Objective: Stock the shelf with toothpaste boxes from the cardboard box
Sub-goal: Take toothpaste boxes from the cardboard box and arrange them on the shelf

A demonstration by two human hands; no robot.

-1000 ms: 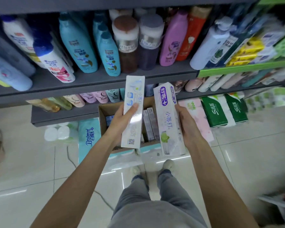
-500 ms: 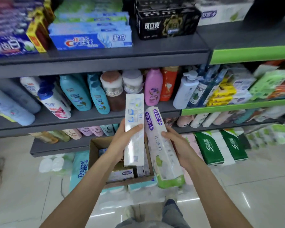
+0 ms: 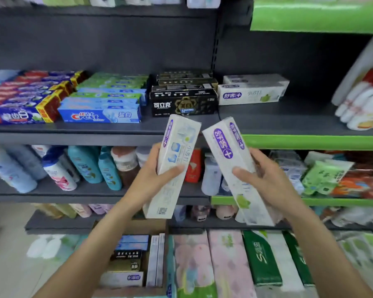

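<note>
Boxes raised, two boxes (image 3: 172,166), two hands (image 3: 151,181)

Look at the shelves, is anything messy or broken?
Nothing looks broken or spilled. The toothpaste stacks lie neatly on the shelf. Only the bottles one shelf down lean sideways instead of standing. The two white boxes are tilted because the hands hold them.

Two hands: left (image 3: 153,181), right (image 3: 267,181). Two white purple-logo toothpaste boxes held: left one (image 3: 177,160), right one (image 3: 235,164). One brown cardboard box (image 3: 138,229), near. Two white boxes stacked on far grey shelf (image 3: 253,91).
</note>
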